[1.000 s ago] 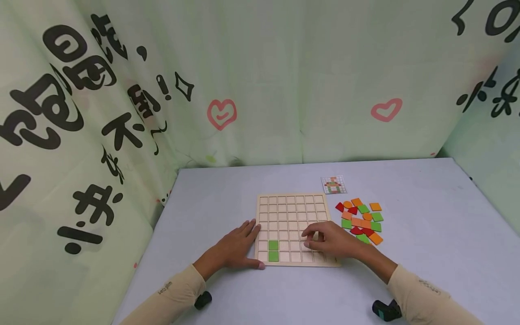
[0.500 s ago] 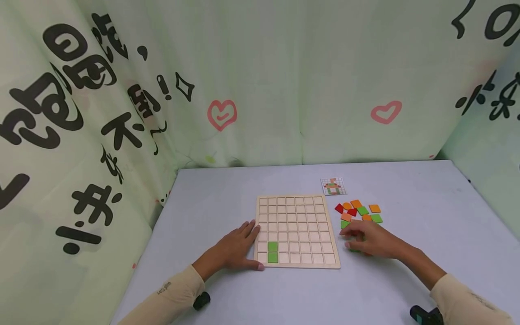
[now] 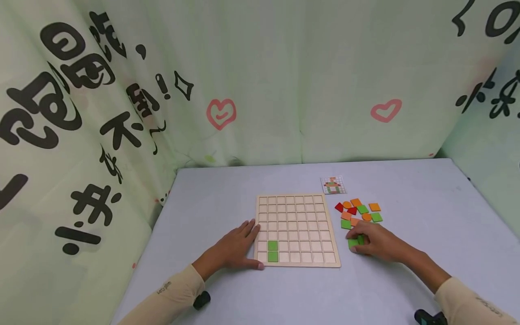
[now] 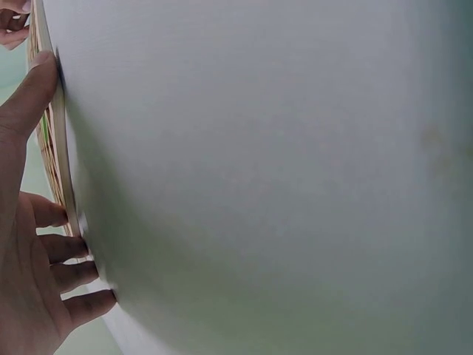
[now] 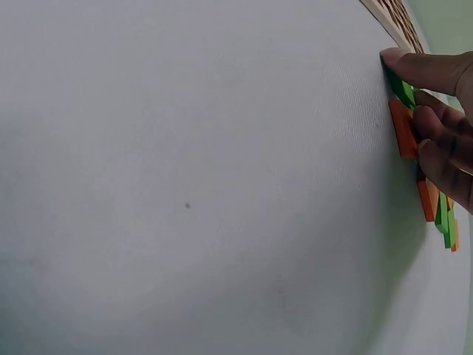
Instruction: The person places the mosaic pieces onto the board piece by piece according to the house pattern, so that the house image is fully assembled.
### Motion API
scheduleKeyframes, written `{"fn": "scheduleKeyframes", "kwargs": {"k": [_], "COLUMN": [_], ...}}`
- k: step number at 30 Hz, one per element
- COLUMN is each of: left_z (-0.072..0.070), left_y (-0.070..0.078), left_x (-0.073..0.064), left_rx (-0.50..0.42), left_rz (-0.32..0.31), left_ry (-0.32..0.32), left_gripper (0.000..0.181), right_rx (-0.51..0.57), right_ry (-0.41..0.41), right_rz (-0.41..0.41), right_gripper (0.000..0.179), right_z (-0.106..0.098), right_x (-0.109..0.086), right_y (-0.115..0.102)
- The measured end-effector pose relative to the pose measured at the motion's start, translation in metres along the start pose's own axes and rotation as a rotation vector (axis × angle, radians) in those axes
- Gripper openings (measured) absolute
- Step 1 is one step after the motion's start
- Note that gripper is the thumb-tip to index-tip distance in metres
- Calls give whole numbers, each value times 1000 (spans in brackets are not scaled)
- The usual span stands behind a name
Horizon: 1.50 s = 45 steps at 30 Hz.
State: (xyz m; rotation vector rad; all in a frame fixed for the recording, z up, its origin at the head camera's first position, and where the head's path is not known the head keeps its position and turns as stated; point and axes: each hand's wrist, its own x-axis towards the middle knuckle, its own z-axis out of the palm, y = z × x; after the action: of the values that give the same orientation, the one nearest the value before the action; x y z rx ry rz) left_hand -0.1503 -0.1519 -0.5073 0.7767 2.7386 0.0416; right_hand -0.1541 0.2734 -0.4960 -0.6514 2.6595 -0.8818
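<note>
- Head view: The right hand (image 3: 379, 241) is off the board (image 3: 304, 225) now and down by the loose pieces (image 3: 362, 209). A second ago it was above the board.
- Its thumb and fingers are close together on a green piece (image 3: 353, 243) at the near end of the pile. I cannot tell if the piece is off the table. This looks like the picking-up part of filling the board.
- Two green squares (image 3: 273, 256) sit in the second column from the left, in the two nearest rows, just as before. So the filling seems barely begun.
- The left hand (image 3: 233, 248) stays put, fingers spread, at the board's left edge and near corner.
- A small picture card (image 3: 333, 185) lies behind the pile.
- The table (image 3: 300, 293) has a pale, smooth top. Behind it hangs a light green cloth (image 3: 300, 67) with pink hearts and black writing (image 3: 119, 130).
- Left wrist view: The thumb touches the board's edge, and the fingers are spread apart along its side. A soft shadow lies on the table.
- Right wrist view: The thumb touches the green piece, which looks tilted. An orange block (image 5: 403, 129) is just beside it. A tiny dark spot (image 5: 187, 205) shows on the table.
</note>
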Motion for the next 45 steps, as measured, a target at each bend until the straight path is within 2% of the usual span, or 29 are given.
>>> {"fn": "scheduleKeyframes", "kwargs": {"k": [11, 17, 36, 45], "left_z": [0, -1, -3, -5], "left_y": [0, 1, 3, 4], "left_x": [1, 1, -1, -2], "left_rx": [-11, -11, -22, -18], "left_rz": [-2, -2, 3, 7], "left_ry": [3, -3, 3, 6], "left_gripper": [114, 114, 114, 114], "right_rx": [-5, -27, 46, 98], "right_ry": [21, 5, -3, -18], "right_rz": [4, 24, -9, -7], "right_gripper": [30, 25, 16, 19], "right_z": [2, 2, 8, 11], "right_x": [0, 3, 10, 15], "right_y": [-3, -6, -18, -26]}}
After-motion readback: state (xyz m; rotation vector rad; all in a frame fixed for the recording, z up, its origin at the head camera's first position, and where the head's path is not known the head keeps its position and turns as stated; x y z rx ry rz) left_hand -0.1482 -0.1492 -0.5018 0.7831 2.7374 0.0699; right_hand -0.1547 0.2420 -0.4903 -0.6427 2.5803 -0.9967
